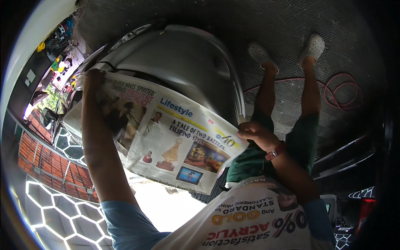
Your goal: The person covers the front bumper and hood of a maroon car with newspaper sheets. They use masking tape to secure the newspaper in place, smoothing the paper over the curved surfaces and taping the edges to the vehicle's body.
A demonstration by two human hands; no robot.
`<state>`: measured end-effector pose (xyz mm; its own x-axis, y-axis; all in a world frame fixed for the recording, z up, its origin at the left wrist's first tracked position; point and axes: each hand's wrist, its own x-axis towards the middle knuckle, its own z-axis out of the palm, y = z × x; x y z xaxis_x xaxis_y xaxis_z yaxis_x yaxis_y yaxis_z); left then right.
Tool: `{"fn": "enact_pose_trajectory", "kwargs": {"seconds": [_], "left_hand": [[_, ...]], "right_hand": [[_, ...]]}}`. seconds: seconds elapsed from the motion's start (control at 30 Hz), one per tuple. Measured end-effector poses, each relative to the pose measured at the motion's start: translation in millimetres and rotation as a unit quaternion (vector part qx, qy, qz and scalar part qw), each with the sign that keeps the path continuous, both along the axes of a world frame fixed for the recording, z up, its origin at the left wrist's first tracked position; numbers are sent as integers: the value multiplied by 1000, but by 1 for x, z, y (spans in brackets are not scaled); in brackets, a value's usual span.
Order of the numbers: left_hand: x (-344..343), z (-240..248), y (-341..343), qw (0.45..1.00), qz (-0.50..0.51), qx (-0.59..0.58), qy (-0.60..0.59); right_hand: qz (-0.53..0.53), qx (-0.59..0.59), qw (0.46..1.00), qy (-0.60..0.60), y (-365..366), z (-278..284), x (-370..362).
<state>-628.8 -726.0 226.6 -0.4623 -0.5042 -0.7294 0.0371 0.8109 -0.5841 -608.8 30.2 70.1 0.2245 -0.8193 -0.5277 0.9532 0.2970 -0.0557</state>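
A newspaper sheet [166, 137], printed with colour pictures, is spread wide between my hands, along the edge of a grey car hood [175, 54]. My left hand [95, 79] is closed on its far left corner; shadow blurs those fingers. At the right end, my right hand [259, 135] pinches the paper's edge between thumb and fingers, close to the hood's corner. A dark band shows between the hood and the top edge of the paper. The sheet hides much of the car beneath it.
Dark textured floor matting [287, 25] surrounds my feet in pale clogs [312, 46]. A reddish hose [341, 91] lies coiled on the right, its line running behind my legs toward the car. Cluttered items [62, 37] stand at the far left. White hexagonal lights [62, 212] show at lower left.
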Motion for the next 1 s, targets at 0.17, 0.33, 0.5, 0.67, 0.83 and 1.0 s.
{"fn": "enact_pose_trajectory", "kwargs": {"seconds": [0.17, 0.33, 0.5, 0.67, 0.83, 1.0], "left_hand": [[-48, -35, 68, 963, 256, -15, 80], [-46, -35, 83, 942, 317, -21, 112], [-43, -41, 92, 955, 257, -29, 148], [-45, -38, 120, 971, 154, -101, 153], [-59, -15, 136, 982, 88, -105, 134], [-47, -11, 140, 984, 19, -110, 141]], "right_hand": [[-59, 39, 995, -75, 4, -1, -40], [-66, 22, 992, -102, 14, -3, -81], [-123, 4, 980, -154, 16, 1, -86], [-181, 104, 959, -192, 13, 0, -71], [-218, 188, 937, -196, -9, 6, -94], [-215, 193, 934, -208, -7, 7, -88]]}}
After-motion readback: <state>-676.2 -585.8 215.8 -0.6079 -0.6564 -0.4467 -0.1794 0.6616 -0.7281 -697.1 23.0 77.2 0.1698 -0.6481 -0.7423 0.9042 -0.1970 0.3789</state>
